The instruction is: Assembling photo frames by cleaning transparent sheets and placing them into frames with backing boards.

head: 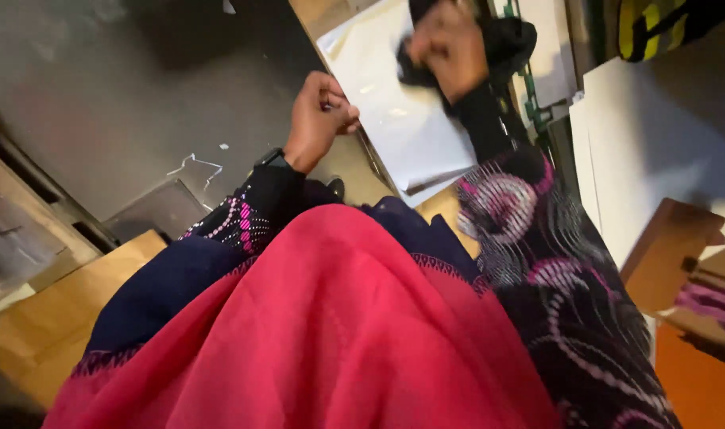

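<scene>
A glossy white sheet (pixel 394 103) lies on a tan board at the top centre. My left hand (pixel 321 117) pinches its left edge, fingers curled on the rim. My right hand (pixel 450 48) is closed on a black cloth (pixel 509 44) and presses it against the sheet's upper right part. Both arms wear dark patterned sleeves, and a red garment fills the lower middle of the view.
Grey concrete floor (pixel 124 95) with small white scraps lies to the left. Wooden boards (pixel 44 318) sit at lower left. More white sheets (pixel 656 135) stack at right, beside a wooden block (pixel 668 246). A green metal frame (pixel 533 103) stands behind the sheet.
</scene>
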